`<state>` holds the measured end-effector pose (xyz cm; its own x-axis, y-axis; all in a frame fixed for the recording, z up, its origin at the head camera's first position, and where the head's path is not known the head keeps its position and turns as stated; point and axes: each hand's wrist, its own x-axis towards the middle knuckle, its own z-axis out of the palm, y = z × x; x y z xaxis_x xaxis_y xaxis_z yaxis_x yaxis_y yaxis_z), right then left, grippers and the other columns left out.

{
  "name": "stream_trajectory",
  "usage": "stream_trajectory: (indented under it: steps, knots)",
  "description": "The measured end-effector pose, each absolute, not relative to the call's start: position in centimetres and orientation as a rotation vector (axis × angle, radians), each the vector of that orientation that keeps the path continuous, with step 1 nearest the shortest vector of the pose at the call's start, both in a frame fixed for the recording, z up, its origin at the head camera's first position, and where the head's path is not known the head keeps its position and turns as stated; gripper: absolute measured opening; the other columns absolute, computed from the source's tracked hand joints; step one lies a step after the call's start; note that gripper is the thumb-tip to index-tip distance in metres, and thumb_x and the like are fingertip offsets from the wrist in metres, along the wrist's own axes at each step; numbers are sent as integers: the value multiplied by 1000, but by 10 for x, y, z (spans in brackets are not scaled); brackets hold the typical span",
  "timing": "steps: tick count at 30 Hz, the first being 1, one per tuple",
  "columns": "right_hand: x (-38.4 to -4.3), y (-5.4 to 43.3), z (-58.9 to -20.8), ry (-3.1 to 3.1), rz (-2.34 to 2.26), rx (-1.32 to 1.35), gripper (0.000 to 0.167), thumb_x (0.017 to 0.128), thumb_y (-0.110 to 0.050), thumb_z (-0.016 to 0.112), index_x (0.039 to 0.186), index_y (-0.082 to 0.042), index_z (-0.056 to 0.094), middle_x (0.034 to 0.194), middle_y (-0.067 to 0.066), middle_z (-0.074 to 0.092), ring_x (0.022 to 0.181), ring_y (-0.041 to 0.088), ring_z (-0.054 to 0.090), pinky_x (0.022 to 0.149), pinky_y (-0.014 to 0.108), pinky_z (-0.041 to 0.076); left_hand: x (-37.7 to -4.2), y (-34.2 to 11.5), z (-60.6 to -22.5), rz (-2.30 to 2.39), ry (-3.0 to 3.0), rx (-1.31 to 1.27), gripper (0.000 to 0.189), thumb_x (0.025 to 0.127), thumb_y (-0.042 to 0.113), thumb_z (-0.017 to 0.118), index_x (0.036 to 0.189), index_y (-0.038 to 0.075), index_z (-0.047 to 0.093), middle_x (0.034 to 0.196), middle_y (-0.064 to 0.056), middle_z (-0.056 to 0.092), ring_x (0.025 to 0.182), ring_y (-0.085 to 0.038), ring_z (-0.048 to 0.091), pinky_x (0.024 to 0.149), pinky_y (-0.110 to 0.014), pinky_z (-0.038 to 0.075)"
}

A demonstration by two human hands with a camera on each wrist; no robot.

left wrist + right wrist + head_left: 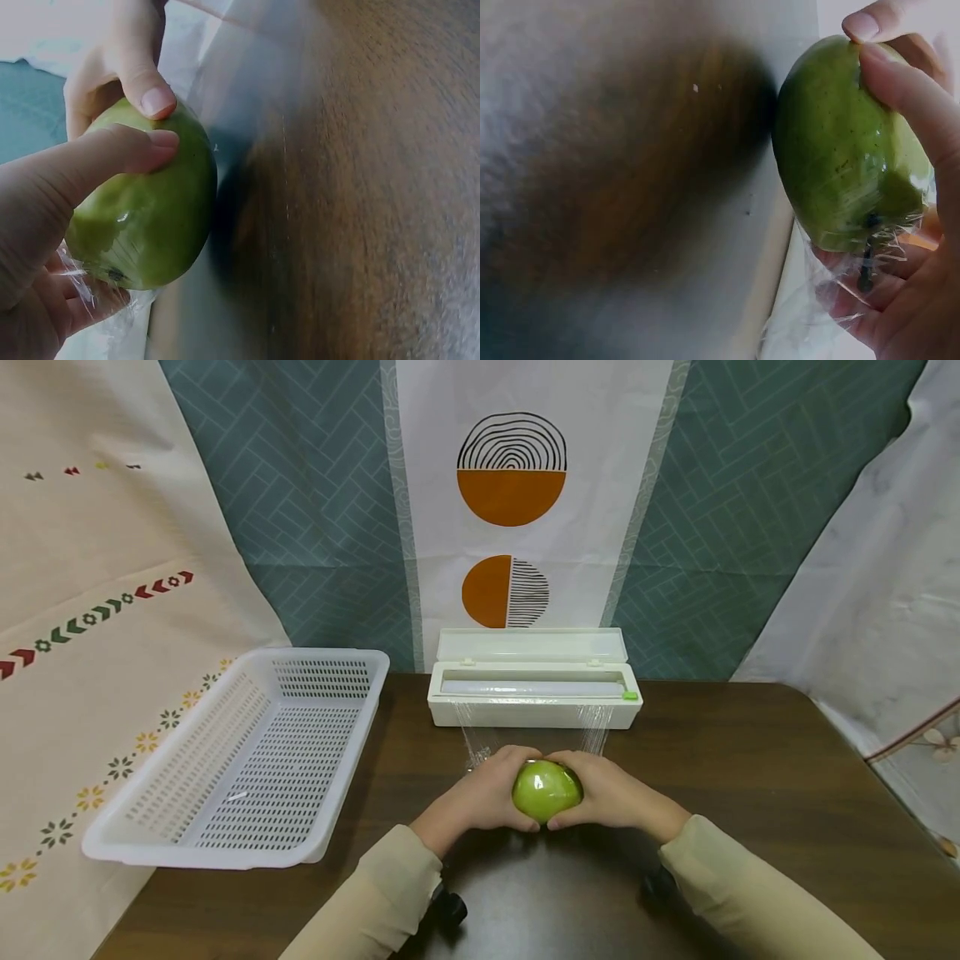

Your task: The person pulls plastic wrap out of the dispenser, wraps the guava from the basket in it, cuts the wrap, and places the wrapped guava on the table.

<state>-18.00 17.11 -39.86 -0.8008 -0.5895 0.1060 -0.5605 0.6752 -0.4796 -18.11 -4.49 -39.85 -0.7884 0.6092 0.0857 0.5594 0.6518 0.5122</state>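
Both hands hold a green pear (pixel 547 791) low over the table, one at each end. Clear cling film covers its skin and bunches at the ends, and a dark stem (pixel 865 262) shows in the right wrist view. My left hand (pixel 491 791) grips the left side and my right hand (pixel 600 789) the right, thumbs close together on the near side. Beyond them stands a white cling film dispenser (pixel 534 714), lid raised, with a roll inside. A sheet of cling film (pixel 595 727) runs from it down behind the hands.
A white perforated plastic basket (pixel 322 827) stands at the left of the dark wooden table (pixel 750 810). Patterned cloths (pixel 322 510) hang behind and along both sides. A small green slider (pixel 630 695) sits on the dispenser's right end.
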Motion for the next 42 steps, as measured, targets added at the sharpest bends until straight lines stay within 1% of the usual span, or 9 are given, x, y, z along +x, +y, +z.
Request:
stream_trajectory:
  steps: [5,13,17,23,26,29,33,36,42]
  knots:
    - [-185,172,-396,2775,-789,-979,84,65,-56,79,129,-9,51,116,-2,61,93,10,57,76,27,50,-178,-43,-396,667,2862,1031,86,60,41,87,132,18,46,130,-4,47,112,-19,51,91,-35,47]
    - [-187,173,-396,2751,-805,-935,86,67,-55,79,133,-9,48,116,-3,60,92,8,56,75,25,49,-178,-35,-396,329,3004,1092,88,60,46,85,132,14,46,118,-4,53,103,-19,53,86,-34,49]
    - [-184,174,-398,2783,-764,-914,93,70,-57,75,140,-5,42,127,4,57,102,13,56,81,31,49,-181,-33,-396,312,3015,1087,84,60,44,85,129,14,48,116,-4,55,100,-18,54,83,-31,50]
    - [-173,172,-397,2916,-624,-867,101,72,-59,72,144,0,35,144,18,43,124,35,49,98,49,44,-188,-35,-396,416,2974,1023,81,61,43,85,129,15,51,117,-3,57,100,-19,55,82,-31,51]
    - [-169,171,-397,2978,-564,-866,100,71,-55,75,144,0,35,141,18,44,122,37,50,97,51,45,-191,-38,-395,472,2939,989,81,62,44,84,130,16,52,118,-4,57,101,-19,56,84,-32,51]
    - [-168,169,-398,3001,-544,-881,99,70,-49,79,144,1,36,132,17,50,112,32,56,92,47,48,-194,-38,-394,520,2910,986,82,62,43,85,131,14,51,120,-5,57,102,-19,55,85,-32,50]
    - [-169,169,-399,3016,-552,-876,102,66,-47,82,144,-1,35,121,16,54,102,29,59,87,45,50,-198,-38,-394,583,2870,970,83,62,42,85,132,13,51,120,-6,58,100,-18,55,82,-31,50]
    - [-171,169,-400,3003,-586,-863,103,65,-46,84,145,-3,34,120,16,55,101,28,59,86,44,50,-201,-38,-394,627,2839,949,83,62,41,85,133,13,51,119,-6,58,98,-16,55,79,-28,49]
    - [-180,169,-402,2998,-614,-878,91,64,-45,84,137,-7,44,115,10,57,96,21,58,82,39,50,-203,-40,-395,730,2788,912,89,63,37,85,139,12,46,126,-6,57,101,-15,55,81,-29,47]
